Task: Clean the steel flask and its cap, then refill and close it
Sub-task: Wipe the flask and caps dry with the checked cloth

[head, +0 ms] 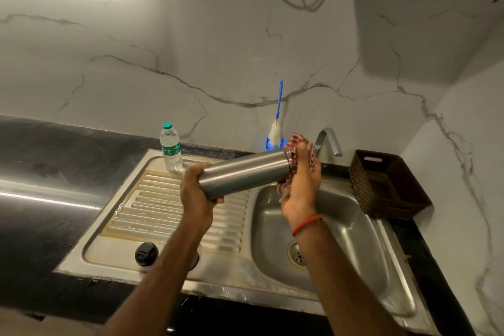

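A: Where's the steel flask (245, 172) rn?

B: In the air, nearly level, mouth end a bit higher, above where the drainboard (163, 213) meets the sink basin (354, 226). Left hand (195, 191) is wrapped round the base end, fingers curled under it. Right hand (300, 188) is at the mouth, clutching a checked cloth (298, 140) bunched against the rim.

A: So both hands closed on sth?

B: Yep. Left on the flask body, right on the cloth. Can't tell if the cloth goes inside the mouth b/c the hand hides it.

A: How'd it handle, you reckon?

B: Rigid metal, won't give. Smooth wall, prob. damp, so slippery, esp. w/ one hand at the far end. Uncapped & likely empty, so light, but it's long & levers on the wrist. Safer hold: full wrap at mid-body or near the neck, not fingertips. Once refilled it'll be heavier, so keep it upright w/ a hand round the middle.

A: And the cap?

B: Black cap (146, 254) sits on the drainboard near the front, well apart from the flask. Small, so pinch it by the sides. A plastic water bottle (171, 147) stands at the back of the drainboard, prob. the refill. It looks thin & squashy, so grip it gently.

A: Risks?

B: A slip into the basin could dent the flask.
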A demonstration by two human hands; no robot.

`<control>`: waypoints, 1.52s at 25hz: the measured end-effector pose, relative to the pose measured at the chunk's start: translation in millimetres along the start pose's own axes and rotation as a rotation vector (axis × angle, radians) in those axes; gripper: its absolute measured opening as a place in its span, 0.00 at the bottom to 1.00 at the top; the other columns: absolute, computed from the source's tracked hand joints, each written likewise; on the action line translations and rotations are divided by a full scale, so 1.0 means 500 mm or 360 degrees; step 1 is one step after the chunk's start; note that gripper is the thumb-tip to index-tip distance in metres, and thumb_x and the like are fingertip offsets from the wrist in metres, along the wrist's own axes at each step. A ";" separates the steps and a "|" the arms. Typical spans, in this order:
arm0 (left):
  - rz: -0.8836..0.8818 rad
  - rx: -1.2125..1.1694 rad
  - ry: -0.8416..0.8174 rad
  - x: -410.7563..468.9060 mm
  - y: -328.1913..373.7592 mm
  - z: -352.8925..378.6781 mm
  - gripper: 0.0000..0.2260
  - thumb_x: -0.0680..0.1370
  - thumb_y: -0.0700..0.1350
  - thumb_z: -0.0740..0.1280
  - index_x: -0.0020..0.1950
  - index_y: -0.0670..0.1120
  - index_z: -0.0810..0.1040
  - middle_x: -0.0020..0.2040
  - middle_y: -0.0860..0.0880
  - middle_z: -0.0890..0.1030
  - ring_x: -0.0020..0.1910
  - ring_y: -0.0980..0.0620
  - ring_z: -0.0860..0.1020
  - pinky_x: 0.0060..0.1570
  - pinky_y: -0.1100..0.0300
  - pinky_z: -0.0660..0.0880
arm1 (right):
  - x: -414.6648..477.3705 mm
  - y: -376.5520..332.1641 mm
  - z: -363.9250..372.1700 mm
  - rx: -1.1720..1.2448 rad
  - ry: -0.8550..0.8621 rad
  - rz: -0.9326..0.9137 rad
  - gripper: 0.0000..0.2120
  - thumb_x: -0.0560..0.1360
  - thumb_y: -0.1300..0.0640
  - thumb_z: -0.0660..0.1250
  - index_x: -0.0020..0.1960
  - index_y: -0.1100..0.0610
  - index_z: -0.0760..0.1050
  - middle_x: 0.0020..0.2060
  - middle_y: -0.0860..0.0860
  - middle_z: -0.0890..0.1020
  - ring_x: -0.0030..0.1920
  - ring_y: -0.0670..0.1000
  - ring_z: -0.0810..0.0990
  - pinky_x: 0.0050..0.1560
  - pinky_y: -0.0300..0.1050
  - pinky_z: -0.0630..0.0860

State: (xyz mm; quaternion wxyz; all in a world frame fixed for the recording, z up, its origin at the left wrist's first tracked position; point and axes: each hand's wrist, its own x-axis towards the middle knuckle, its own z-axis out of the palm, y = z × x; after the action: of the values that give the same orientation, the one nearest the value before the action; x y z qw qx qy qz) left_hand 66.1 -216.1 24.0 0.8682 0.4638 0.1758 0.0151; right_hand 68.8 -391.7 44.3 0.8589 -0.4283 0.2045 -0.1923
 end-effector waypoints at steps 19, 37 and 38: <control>-0.0781 -0.0449 -0.0281 -0.039 -0.119 0.093 0.26 0.78 0.58 0.61 0.61 0.36 0.76 0.43 0.37 0.81 0.34 0.44 0.80 0.20 0.63 0.73 | -0.037 0.052 -0.066 -0.0879 -0.0400 -0.1486 0.26 0.81 0.63 0.64 0.75 0.46 0.66 0.79 0.56 0.54 0.78 0.50 0.60 0.72 0.40 0.67; -0.1192 -0.0474 -0.0475 -0.040 -0.121 0.122 0.27 0.80 0.59 0.57 0.59 0.35 0.76 0.38 0.39 0.79 0.25 0.48 0.76 0.16 0.65 0.71 | -0.009 0.029 -0.077 -0.0480 -0.0682 -0.0192 0.49 0.61 0.28 0.74 0.70 0.59 0.69 0.58 0.60 0.82 0.56 0.60 0.83 0.51 0.50 0.83; -0.1199 -0.0403 -0.0473 -0.041 -0.122 0.120 0.27 0.79 0.59 0.57 0.59 0.36 0.77 0.38 0.39 0.79 0.26 0.47 0.77 0.18 0.64 0.72 | -0.009 0.035 -0.081 -0.0496 -0.0650 -0.0208 0.51 0.60 0.28 0.75 0.70 0.60 0.68 0.57 0.60 0.82 0.56 0.59 0.84 0.50 0.49 0.83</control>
State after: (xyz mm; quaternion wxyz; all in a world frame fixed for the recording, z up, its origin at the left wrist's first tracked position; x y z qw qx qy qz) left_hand 57.8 -302.6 10.7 0.8790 0.2540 0.2026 -0.3489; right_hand 46.7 -406.1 8.6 0.7918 -0.5976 0.0261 -0.1232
